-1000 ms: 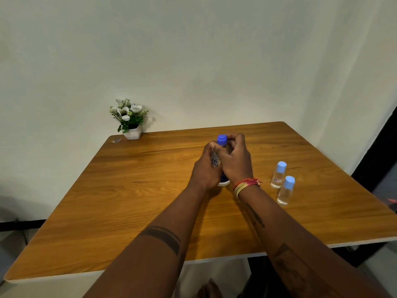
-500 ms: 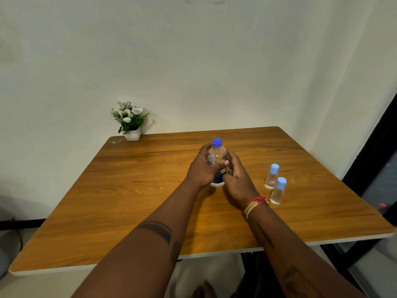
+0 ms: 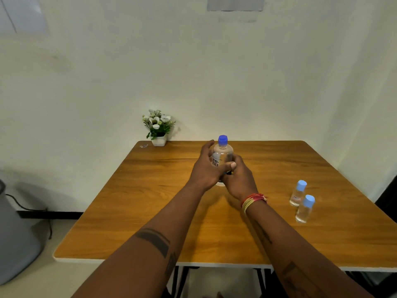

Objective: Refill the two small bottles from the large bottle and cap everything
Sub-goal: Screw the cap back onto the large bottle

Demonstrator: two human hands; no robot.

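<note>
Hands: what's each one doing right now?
Left hand: closed around the big bottle.
Right hand: on the bottle's lower part; grip cannot be told.

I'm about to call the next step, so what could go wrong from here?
1. Both hands, left hand and right hand, hold the clear plastic large bottle with the dark blue cap; a careless release could tip it.
2. The two small clear bottles with light blue caps stand close together near the wooden table's right edge; a brushing right forearm might topple them.
</note>
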